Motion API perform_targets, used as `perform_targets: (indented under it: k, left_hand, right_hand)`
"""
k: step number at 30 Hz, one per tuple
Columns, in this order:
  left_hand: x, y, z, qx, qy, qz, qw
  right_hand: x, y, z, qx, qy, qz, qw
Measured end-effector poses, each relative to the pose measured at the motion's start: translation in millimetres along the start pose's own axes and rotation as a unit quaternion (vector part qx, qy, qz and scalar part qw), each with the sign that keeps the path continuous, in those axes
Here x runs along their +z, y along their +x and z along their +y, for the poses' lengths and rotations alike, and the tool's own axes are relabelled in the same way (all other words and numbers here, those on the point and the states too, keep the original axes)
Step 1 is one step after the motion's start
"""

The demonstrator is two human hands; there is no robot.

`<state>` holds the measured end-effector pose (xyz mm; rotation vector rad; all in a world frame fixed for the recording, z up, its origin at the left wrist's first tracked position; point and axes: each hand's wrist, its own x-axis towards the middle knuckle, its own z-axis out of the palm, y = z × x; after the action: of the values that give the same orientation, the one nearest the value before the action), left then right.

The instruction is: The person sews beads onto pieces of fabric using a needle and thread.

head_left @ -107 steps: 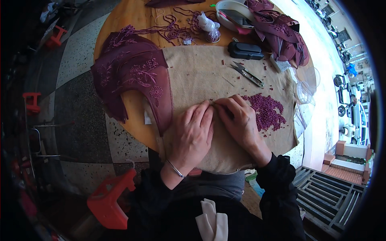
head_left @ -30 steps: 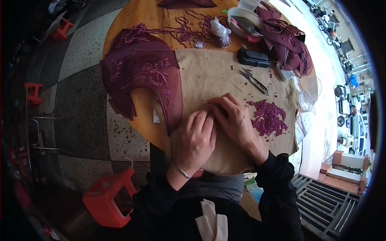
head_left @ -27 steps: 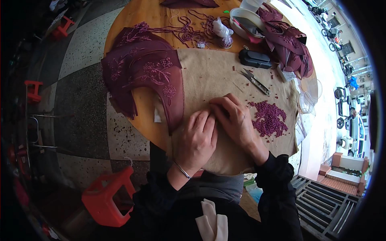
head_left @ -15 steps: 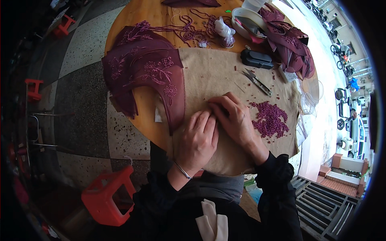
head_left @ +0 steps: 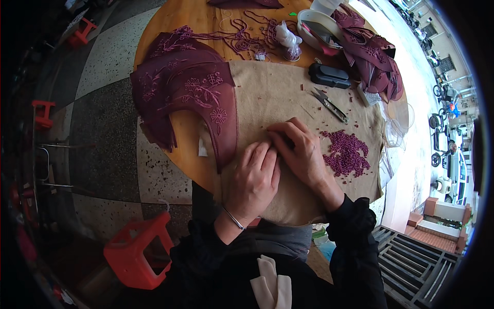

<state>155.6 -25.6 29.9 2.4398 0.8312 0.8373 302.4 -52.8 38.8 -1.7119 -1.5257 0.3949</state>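
My left hand (head_left: 253,179) and my right hand (head_left: 301,152) meet over a beige cloth (head_left: 267,87) at the near side of a round wooden table. Fingers of both are curled together, pinching something too small or hidden to make out. To the right of my right hand lies a heap of small purple beads (head_left: 346,153). Thread snips (head_left: 332,105) rest beyond it, with a thin needle-like sliver (head_left: 306,112) beside them. Left of my hands spreads a sheer maroon fabric piece (head_left: 185,87) with embroidered flowers, its narrow end near my left fingers.
Farther back sit a black case (head_left: 329,75), a white bowl (head_left: 312,37) holding a dark flat object, tangled maroon cord (head_left: 239,38) and a plastic-wrapped bundle (head_left: 287,37). More maroon pieces (head_left: 374,59) pile at the right. A red stool (head_left: 136,252) stands on the floor, lower left.
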Motion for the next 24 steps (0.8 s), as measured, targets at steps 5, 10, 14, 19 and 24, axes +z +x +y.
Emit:
perform_targets:
  k: [5,10,14,19,24]
  left_hand:
    - [0.1,-0.3,-1.3,0.0,0.001,-0.002,1.0]
    - [0.4,0.2,-0.8,0.0,0.002,-0.001,1.0]
    - [0.8,-1.2,-2.0,-0.001,0.001,0.003,1.0]
    - [0.7,-1.6,-1.9,-0.004,-0.002,0.003,1.0]
    - [0.3,-1.3,-1.0,0.003,0.001,0.006,1.0]
  right_hand:
    - [-0.1,0.6,-1.8,0.015,-0.007,-0.01,1.0]
    - [1.0,2.3,0.0,0.002,-0.009,-0.008,1.0]
    - [2.3,3.3,1.3,-0.003,-0.012,-0.011,1.0]
    - [2.8,5.4,-0.1,0.002,-0.023,-0.02,1.0]
    - [4.3,4.1,-0.3,-0.035,-0.034,-0.019,0.999]
